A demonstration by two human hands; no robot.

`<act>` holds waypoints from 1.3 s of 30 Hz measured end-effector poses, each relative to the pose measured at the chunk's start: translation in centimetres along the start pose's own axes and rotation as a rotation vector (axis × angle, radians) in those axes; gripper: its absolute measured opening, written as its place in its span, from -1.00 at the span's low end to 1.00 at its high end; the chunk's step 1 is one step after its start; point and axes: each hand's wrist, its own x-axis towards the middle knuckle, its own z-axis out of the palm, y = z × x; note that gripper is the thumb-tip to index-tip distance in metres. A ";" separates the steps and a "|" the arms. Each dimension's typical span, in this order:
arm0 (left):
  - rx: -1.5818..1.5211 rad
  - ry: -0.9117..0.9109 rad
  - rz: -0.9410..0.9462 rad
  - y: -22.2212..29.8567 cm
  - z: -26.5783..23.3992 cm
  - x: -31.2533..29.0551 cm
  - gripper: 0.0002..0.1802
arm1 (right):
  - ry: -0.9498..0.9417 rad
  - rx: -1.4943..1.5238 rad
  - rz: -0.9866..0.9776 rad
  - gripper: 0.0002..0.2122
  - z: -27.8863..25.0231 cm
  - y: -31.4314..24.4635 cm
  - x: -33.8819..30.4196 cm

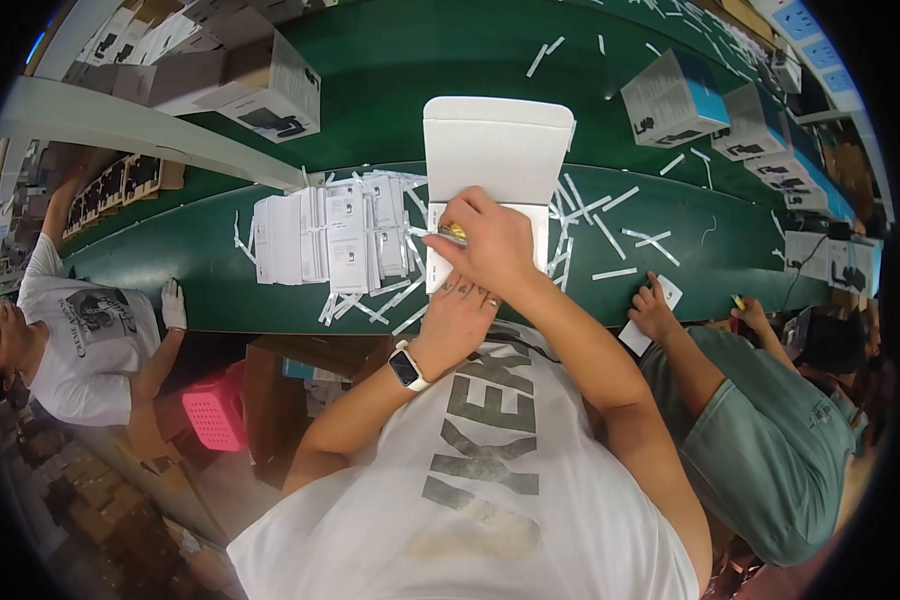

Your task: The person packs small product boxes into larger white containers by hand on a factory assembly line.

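A co-worker's gloved hand (174,303) rests at the far left edge of the green tabletop (200,270), beside a stack of white leaflets (325,240). At centre, the left hand (455,315) steadies an open white carton (495,160) lying flat on the tabletop, while the right hand (485,240), fingers pinching a small yellow item (454,233), works inside it. The carton looks light and easily creased, best held by its side walls. Paper strips (615,235) litter the right.
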 end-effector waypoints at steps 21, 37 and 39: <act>-1.059 0.013 -0.323 -6.5 -3.5 -4.3 -0.35 | -0.293 0.193 -0.249 -0.84 -5.7 -1.1 -1.6; -1.139 0.647 -0.229 -5.8 -1.9 -0.9 -0.40 | 0.214 0.092 0.525 -0.16 -7.5 11.0 -4.0; -1.266 0.705 -0.250 -5.8 -2.5 -0.6 -0.37 | -0.005 0.256 0.255 -0.29 -7.3 8.9 -7.6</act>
